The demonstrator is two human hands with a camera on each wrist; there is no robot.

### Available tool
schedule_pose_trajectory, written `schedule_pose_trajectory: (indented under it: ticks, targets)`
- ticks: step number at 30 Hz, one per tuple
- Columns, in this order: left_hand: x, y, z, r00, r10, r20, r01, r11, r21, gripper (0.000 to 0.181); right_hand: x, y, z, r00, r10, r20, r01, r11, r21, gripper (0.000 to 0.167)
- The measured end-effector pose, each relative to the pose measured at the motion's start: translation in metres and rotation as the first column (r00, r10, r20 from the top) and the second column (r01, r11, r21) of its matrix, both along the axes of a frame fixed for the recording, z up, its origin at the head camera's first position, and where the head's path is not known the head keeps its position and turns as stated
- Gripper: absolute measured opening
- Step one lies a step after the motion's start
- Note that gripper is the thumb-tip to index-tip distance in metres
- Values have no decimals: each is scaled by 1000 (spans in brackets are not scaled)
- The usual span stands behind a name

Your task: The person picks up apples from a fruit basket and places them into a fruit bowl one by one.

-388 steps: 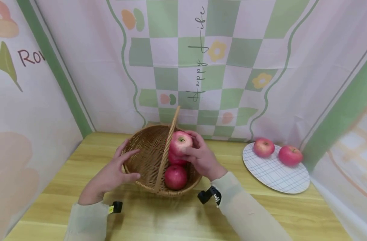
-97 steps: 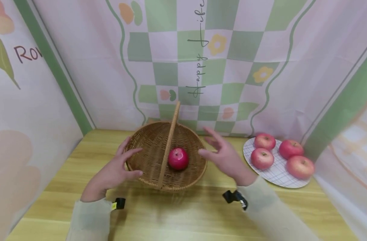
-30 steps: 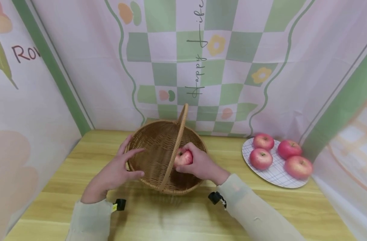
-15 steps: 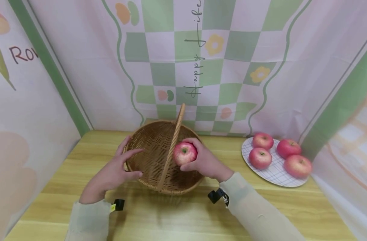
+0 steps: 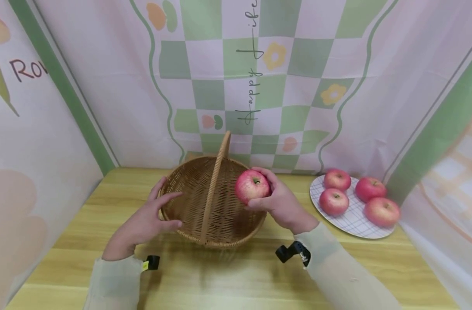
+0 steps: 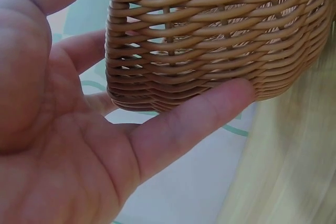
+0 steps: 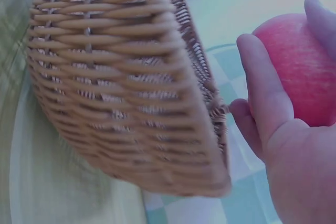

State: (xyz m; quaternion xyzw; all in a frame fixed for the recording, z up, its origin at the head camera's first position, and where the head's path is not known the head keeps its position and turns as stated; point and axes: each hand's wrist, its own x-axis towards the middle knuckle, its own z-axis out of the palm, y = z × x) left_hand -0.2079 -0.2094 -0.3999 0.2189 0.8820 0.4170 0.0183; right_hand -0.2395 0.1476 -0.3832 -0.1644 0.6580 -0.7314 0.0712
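My right hand (image 5: 284, 206) grips a red apple (image 5: 252, 187) just above the right rim of the wicker basket (image 5: 237, 239). In the right wrist view, that apple (image 7: 296, 66) sits between the fingers, apart from the basket wall (image 7: 131, 93). No apple shows inside the basket in the head view. At the basket's left side, my left hand (image 5: 143, 224) rests against the rim, fingers spread. The left wrist view has one straight finger (image 6: 194, 127) along the outer weave (image 6: 210, 45), with other fingers partly hidden behind the basket.
Several red apples (image 5: 334, 202) lie on an oval plate (image 5: 350, 226) with a checked pattern, at the right of the wooden table (image 5: 205, 284). The basket's handle (image 5: 216, 181) arches up over its middle. A printed cloth backdrop (image 5: 255, 94) stands close behind.
Apples left the basket and the plate's group grew. Most recently my right hand took the last apple from the basket, lifting it rightward to the rim. The left hand stayed at the basket.
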Motion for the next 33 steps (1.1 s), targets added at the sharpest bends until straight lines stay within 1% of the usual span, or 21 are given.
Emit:
schedule_pose_trajectory:
  ticks: [3, 6, 8, 10, 13, 15, 18, 21, 23, 24, 26, 28, 30, 33]
  targets:
    - [0, 0, 0, 1000, 0, 3, 0, 1000, 1, 74, 7, 12, 3, 999, 16, 31, -14, 997, -74, 91]
    - [0, -1, -1, 1000, 2, 11, -2, 1000, 1, 74, 18, 30, 5, 998, 13, 54, -8, 995, -103, 89]
    - [0, -1, 0, 1000, 7, 14, -7, 1000, -3, 75, 27, 47, 4, 997, 8, 73, 1, 992, -124, 87]
    - [0, -1, 0, 1000, 11, 15, -11, 1000, -8, 75, 36, 67, 1, 997, -11, 75, 21, 992, -126, 83]
    - [-1, -1, 0, 1000, 18, 20, -17, 1000, -16, 76, 47, 100, -5, 996, -74, 57, 80, 991, -107, 77]
    - [-2, -1, 1, 999, 22, 28, -22, 1000, -17, 77, 53, 123, -8, 991, -126, 54, 131, 986, -99, 74]
    - [-2, -1, 1, 999, 27, 33, -26, 999, -21, 77, 59, 158, -12, 975, -212, 70, 218, 971, -100, 71]
    - [-1, -1, 2, 999, 26, 30, -25, 999, -22, 76, 63, 193, -16, 956, -283, 77, 290, 951, -105, 70]
    - [-1, -2, 2, 999, 24, 25, -23, 999, -24, 75, 66, 214, -21, 944, -322, 70, 327, 942, -75, 67]
    - [-1, -2, 2, 999, 25, 24, -24, 999, -26, 74, 67, 223, -23, 938, -340, 67, 343, 938, -46, 65]
    - [0, -2, 2, 999, 28, 27, -27, 999, -26, 74, 70, 239, -28, 930, -363, 55, 362, 932, 30, 59]
    - [0, -2, 2, 999, 30, 30, -29, 999, -26, 73, 73, 251, -35, 922, -385, 40, 380, 920, 101, 56]
    - [0, -1, 2, 999, 32, 34, -32, 999, -25, 73, 75, 259, -41, 917, -398, 3, 390, 901, 192, 58]
    - [0, -1, 1, 999, 33, 38, -32, 999, -20, 73, 78, 265, -51, 915, -402, -24, 396, 886, 241, 68]
